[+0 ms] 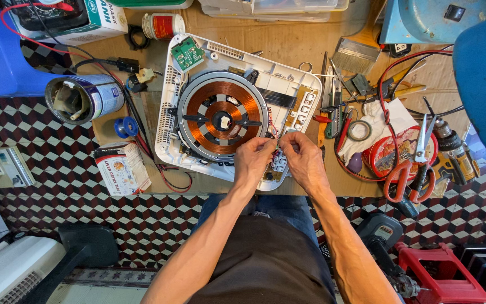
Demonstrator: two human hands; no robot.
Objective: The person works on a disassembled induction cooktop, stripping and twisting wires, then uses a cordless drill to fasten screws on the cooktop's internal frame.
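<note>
Forearms reach up from the bottom edge toward the middle of the cardboard-covered table (322,186), over a dark apron. At nine o'clock from the hands lies a small printed carton (120,168), and higher, near ten o'clock, an open tin can (82,98) on its side with a blue spool (125,127) just below it. In the centre sits the opened white induction cooker (167,112), its copper coil (221,118) ringed in grey and a green circuit board (187,53) at its eleven o'clock corner. The left hand (252,160) rests on the cooker's six o'clock edge, fingertips pinched together on what seems to be thin wires (274,135); the view is too small to be sure. The right hand (305,160) is just beside it, its fingertips likewise pinched on the same spot, the two hands almost touching. At three o'clock stand a red round tin (396,147), red-handled scissors (405,175) lying across it, and a cordless drill (454,147). A wide paintbrush (357,53) lies at one o'clock.
</note>
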